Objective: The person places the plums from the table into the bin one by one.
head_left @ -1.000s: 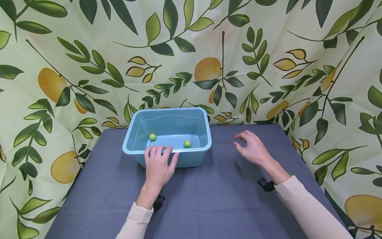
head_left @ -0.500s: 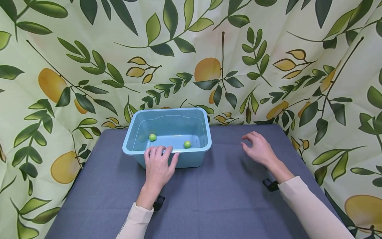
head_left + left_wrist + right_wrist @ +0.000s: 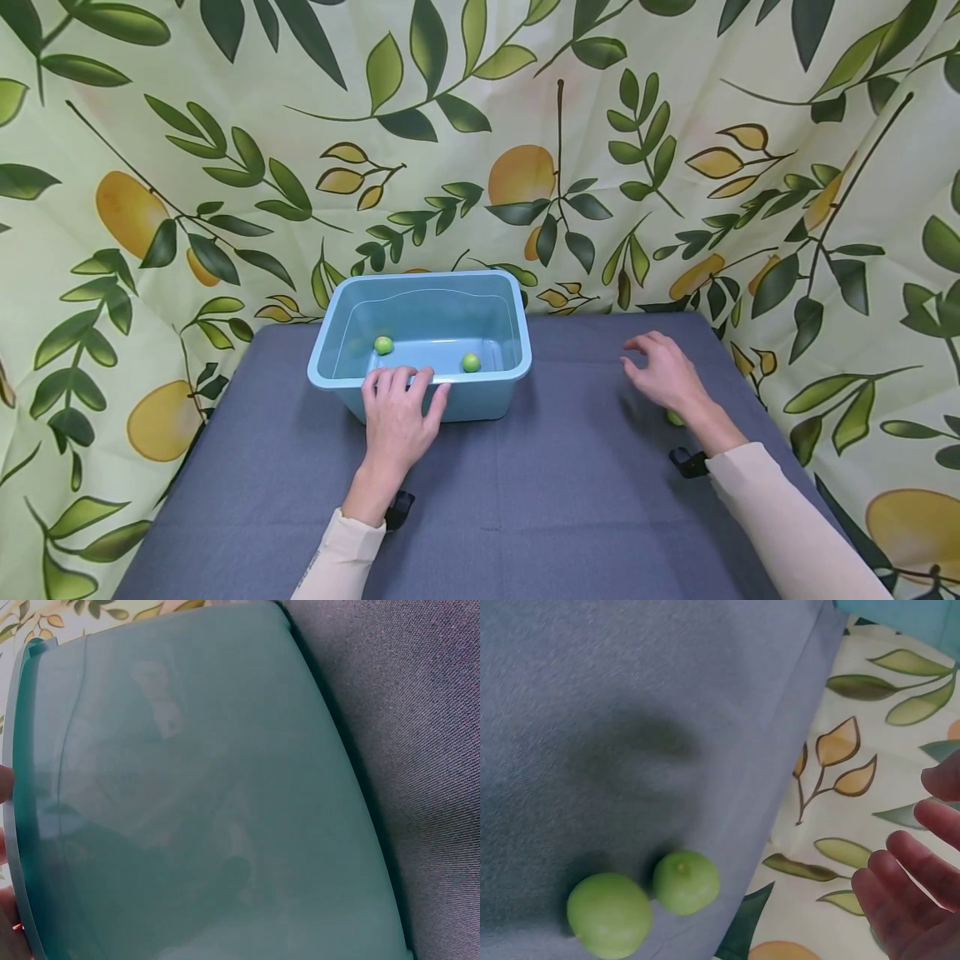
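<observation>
A light-blue plastic tub (image 3: 487, 400) stands at the back of the table, two small round green fruits, one on the left (image 3: 383, 345) and one on the right (image 3: 471, 362), lying apart inside. My left hand (image 3: 397, 421) grips its front rim, fingers hooked over the edge; the left wrist view is mostly filled by the tub's outer wall (image 3: 202, 787). Over the table to the right, my right hand (image 3: 666, 372) hovers with loosely bent fingers and nothing in them. Under it lie a larger green fruit (image 3: 609, 915) and a smaller one (image 3: 686, 882); the head view shows just part of one beneath the wrist.
A dark grey-blue cloth covers the table (image 3: 495, 517). Behind and along both sides hangs a curtain (image 3: 450, 217) printed with leaves and fruit, close behind the tub. A black strap (image 3: 687, 462) is on the right wrist and another (image 3: 399, 508) on the left.
My right hand has moved rightward, away from the tub, and part of a green fruit now shows under its wrist. My left hand and the tub have stayed put.
</observation>
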`<state>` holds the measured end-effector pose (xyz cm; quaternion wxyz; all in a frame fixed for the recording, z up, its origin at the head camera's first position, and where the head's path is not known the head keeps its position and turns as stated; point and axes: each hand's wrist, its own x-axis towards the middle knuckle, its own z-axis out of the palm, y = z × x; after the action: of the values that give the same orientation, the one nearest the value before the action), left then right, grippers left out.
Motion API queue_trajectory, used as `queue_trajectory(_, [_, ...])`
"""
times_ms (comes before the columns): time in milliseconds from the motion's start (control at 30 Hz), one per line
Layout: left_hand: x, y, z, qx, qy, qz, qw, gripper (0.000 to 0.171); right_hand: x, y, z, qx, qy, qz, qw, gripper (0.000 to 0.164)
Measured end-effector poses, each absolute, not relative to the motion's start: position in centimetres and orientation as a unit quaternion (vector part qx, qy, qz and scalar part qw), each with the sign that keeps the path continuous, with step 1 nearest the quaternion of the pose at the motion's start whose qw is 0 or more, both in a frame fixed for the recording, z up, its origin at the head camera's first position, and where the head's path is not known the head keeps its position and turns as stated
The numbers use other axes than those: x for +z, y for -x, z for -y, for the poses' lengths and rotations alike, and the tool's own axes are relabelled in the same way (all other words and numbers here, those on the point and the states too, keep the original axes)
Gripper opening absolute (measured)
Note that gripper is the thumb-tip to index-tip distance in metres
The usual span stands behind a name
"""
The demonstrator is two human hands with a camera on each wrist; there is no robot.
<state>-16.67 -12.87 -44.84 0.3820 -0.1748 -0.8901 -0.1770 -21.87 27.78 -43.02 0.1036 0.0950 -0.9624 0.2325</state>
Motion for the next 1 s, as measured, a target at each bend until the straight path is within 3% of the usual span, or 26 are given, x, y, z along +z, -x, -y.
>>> queue_trajectory(1000, [-44.8,16.7,12.9,-0.175,0.176,0.89,0.382,0.044,-46.9,22.2,-32.0,0.177,-0.049,0.982,0.041,0.035])
